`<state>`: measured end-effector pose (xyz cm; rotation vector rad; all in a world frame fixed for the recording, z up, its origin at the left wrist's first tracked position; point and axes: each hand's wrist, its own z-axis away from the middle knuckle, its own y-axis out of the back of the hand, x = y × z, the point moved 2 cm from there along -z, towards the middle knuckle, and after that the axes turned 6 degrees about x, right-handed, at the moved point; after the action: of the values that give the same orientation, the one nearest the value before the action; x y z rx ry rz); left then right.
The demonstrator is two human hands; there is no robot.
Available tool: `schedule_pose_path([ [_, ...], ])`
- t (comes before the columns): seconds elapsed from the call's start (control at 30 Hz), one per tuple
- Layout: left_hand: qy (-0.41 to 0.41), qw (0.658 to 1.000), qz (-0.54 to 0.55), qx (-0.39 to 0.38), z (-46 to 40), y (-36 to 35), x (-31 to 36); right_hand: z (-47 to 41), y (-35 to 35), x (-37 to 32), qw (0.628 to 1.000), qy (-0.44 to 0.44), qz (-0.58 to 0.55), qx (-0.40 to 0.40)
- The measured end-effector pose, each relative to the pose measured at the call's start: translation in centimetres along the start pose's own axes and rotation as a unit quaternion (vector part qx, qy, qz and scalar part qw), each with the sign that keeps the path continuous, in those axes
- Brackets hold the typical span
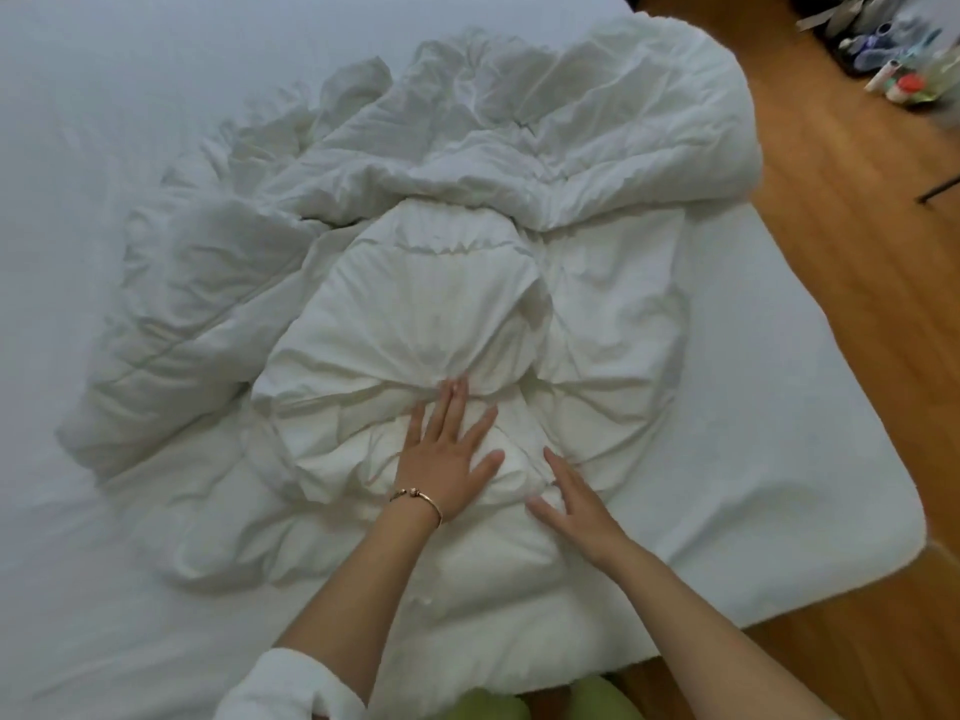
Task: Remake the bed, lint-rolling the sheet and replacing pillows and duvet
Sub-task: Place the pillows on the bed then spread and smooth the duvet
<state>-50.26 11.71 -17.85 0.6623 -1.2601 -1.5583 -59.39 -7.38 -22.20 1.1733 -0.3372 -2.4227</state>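
Observation:
A white duvet [395, 210] lies crumpled in a heap on the white sheet [78, 122] of the bed, bunched toward the near right corner. My left hand [447, 454], with a thin bracelet at the wrist, lies flat on the duvet with fingers spread and straight, pressing into gathered folds. My right hand [574, 498] rests beside it, fingers straight and angled left, touching the same mound of fabric. Neither hand grips anything. No pillows or lint roller show on the bed.
A wooden floor [841, 262] runs along the bed's right side. Bottles and small items [893, 75] sit in the far right corner. The bed's corner [883, 522] is near right. Bare sheet stretches left and far.

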Motion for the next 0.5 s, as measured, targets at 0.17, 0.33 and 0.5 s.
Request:
schedule_pose_path([
  [0.17, 0.032, 0.999, 0.010, -0.033, 4.9, -2.7, 0.4, 1.8, -1.4, 0.5, 0.997, -0.038, 0.040, 0.051],
  [0.33, 0.136, 0.989, -0.003, 0.066, 5.8, -2.1, 1.6, 1.2, -0.4, -0.5, 0.996, -0.071, -0.034, 0.036],
  [0.5, 0.187, 0.976, 0.003, 0.112, 3.2, 2.0, 3.8, 1.8, 7.3, -3.6, 0.997, 0.074, 0.006, -0.019],
])
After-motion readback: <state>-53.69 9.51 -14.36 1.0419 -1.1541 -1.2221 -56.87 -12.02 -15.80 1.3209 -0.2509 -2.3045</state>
